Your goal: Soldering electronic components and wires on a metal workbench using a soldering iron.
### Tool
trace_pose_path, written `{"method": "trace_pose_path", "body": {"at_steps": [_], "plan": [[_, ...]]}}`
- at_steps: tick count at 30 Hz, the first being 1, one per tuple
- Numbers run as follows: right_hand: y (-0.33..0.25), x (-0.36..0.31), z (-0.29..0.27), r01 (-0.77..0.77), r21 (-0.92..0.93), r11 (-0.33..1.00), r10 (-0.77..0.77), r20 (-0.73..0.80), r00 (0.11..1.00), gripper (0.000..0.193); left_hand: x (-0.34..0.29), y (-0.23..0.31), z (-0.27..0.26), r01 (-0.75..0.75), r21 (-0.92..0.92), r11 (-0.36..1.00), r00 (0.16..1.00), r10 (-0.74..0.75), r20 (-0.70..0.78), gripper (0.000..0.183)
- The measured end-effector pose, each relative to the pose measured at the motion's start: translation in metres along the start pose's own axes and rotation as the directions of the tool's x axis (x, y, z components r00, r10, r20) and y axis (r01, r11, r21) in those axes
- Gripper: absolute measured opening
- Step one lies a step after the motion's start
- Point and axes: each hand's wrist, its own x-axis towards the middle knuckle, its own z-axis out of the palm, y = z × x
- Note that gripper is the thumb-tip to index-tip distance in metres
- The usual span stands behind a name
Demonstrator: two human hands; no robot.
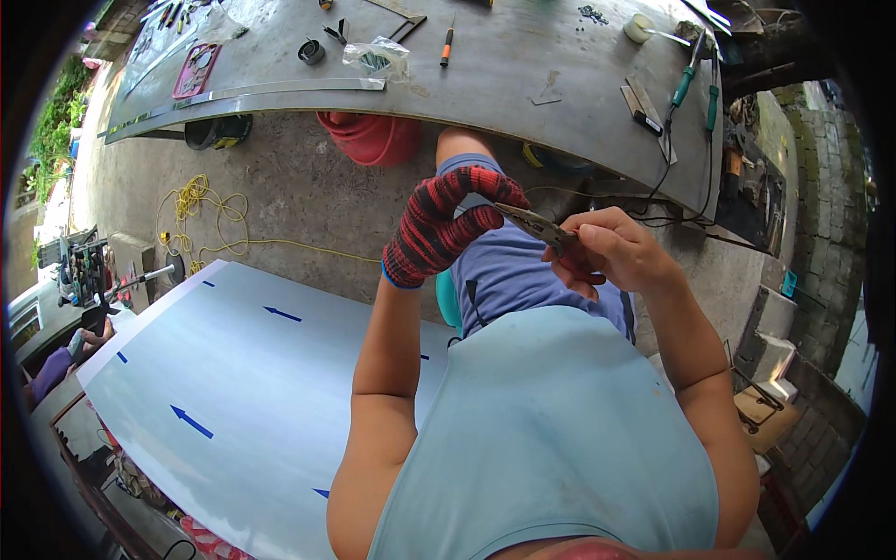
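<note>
Concrete floor (308, 201) spread below both hands. The bare right hand (618, 250) gripped a pliers-like tool (534, 224), its tip at the fingertips of the gloved left hand (441, 224); those fingers curled toward the thumb, though whether they pinched anything I couldn't tell. Work seemed under way, with nothing visibly finished and the remainder unclear. Left of the glove lay a pale, blue-arrowed sheet (252, 364); beyond both hands, a metal table (504, 89) bore an orange-handled screwdriver (446, 51).

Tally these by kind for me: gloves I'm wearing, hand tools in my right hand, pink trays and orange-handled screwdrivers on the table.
Striped glove: 1
Hand tool: 1
Pink tray: 1
Orange-handled screwdriver: 1
Total: 4
</note>
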Motion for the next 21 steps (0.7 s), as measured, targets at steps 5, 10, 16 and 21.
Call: {"method": "trace_pose_path", "body": {"at_steps": [5, 10, 16, 21], "plan": [[0.000, -0.006, -0.001, 0.019, -0.009, 1.000, -0.018, 0.011, 1.000, 0.048, 0.003, 0.000, 0.000, -0.033, 0.052, 0.998, 0.999, 0.032, 0.019, 0.017], [-0.004, -0.010, 0.001, 0.014, -0.023, 1.000, -0.014, 0.007, 1.000, 0.047, 0.006, 0.001, -0.003, -0.043, 0.103, 0.994, 0.997, 0.037, 0.061, 0.016], [-0.007, -0.013, 0.001, -0.023, -0.046, 0.999, 0.021, -0.060, 0.998, 0.052, 0.006, -0.007, -0.011, 0.095, -0.146, 0.985, 0.992, -0.082, 0.091, 0.039], [-0.004, -0.015, -0.004, -0.034, -0.006, 0.999, 0.034, -0.020, 0.999, 0.049, 0.003, -0.014, -0.017, 0.016, -0.479, 0.877, 1.000, -0.012, 0.011, 0.059]]}}
